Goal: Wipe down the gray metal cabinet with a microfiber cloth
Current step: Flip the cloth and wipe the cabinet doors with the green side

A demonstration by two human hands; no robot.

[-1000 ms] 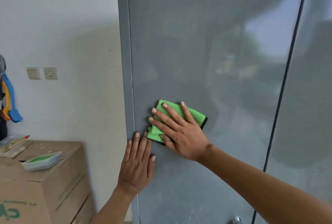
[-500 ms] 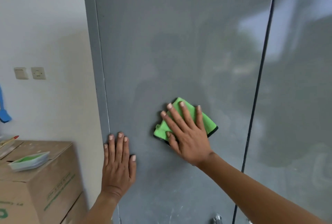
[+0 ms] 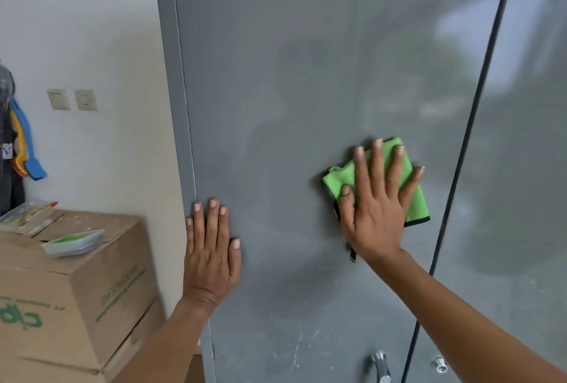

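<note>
Gray cabinet (image 3: 306, 75) door fills my view. My right hand (image 3: 376, 216) presses the green cloth (image 3: 415, 201) flat against it, fingers straight and spread. My left hand (image 3: 211, 253) rests open beside the door's edge.

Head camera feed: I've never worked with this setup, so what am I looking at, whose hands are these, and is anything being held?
This is one wide-angle camera worn on a person's head, looking forward and down at their own hands. There is no robot. In front stands the gray metal cabinet, its two doors meeting at a dark seam on the right, with a metal handle low down. The right hand lies flat with straight fingers, pressing a folded green microfiber cloth against the left door. Nothing is gripped; the cloth is only pinned by the palm. The left hand rests flat near the door's left edge. Beside the cabinet, cardboard boxes carry a small tray, and two switch plates sit on the white wall.
</note>
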